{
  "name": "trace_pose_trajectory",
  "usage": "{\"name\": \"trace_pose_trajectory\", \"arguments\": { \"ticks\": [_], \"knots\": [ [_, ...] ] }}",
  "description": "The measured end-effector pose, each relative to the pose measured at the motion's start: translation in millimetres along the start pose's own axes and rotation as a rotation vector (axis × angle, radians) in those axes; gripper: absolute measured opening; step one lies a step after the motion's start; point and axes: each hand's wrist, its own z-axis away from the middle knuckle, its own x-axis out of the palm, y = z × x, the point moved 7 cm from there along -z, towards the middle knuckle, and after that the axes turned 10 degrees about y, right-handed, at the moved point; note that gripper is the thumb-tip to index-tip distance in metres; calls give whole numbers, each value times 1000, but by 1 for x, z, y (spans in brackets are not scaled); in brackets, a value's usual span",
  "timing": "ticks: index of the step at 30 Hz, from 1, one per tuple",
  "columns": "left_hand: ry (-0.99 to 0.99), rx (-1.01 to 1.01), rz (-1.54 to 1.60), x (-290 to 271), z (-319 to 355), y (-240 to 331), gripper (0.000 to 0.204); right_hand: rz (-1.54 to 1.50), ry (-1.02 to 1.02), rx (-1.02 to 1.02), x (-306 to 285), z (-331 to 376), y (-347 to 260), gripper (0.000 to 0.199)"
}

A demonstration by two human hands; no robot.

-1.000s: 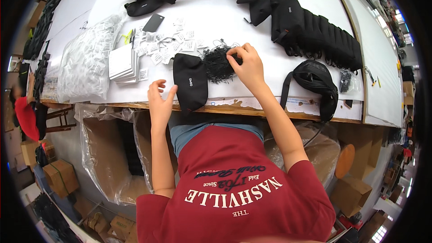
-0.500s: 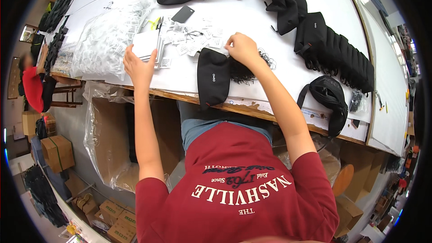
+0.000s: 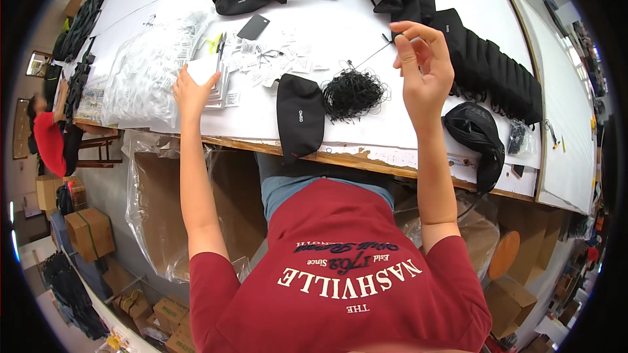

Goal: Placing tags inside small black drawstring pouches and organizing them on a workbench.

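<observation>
My left hand (image 3: 191, 97) is at the near end of a stack of white cards (image 3: 204, 68), its thumb and fingers around the corner. My right hand (image 3: 426, 77) is raised over the table, thumb and fingertips pinched on a thin black cord (image 3: 374, 56). That cord runs taut down to a tangled bundle of black cords (image 3: 354, 97). Left of the bundle lies a black fabric pouch (image 3: 301, 121), reaching over the table's near edge. Small white labels (image 3: 268, 62) are scattered behind the cards, with a black tag (image 3: 253, 27) beyond them. Scissors (image 3: 221, 44) lie by the stack.
A clear plastic bag of white labels (image 3: 144, 78) sits left of the cards. Black pouches (image 3: 494, 72) stand in a row at the right, more heaped behind. A black bag (image 3: 474, 137) rests near the right edge. Another person in red (image 3: 49, 136) is at the far left.
My right hand has lifted off the cord bundle and moved up and right, drawing out one black cord. My left hand stays at the white cards, having shifted slightly left.
</observation>
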Motion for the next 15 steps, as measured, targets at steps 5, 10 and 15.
{"name": "trace_pose_trajectory", "arguments": {
  "ticks": [5, 10, 15],
  "knots": [
    [-48, -95, 60, -3, -5, -6, 100, -426, -190, 544, 3, 10, 39, 10],
    [-105, -97, 78, 5, -12, -13, 104, -351, -172, 673, 0, 27, 47, 14],
    [-200, -182, 168, 15, -16, -18, 110, -207, -114, 449, -12, 19, 33, 17]
  ]
}}
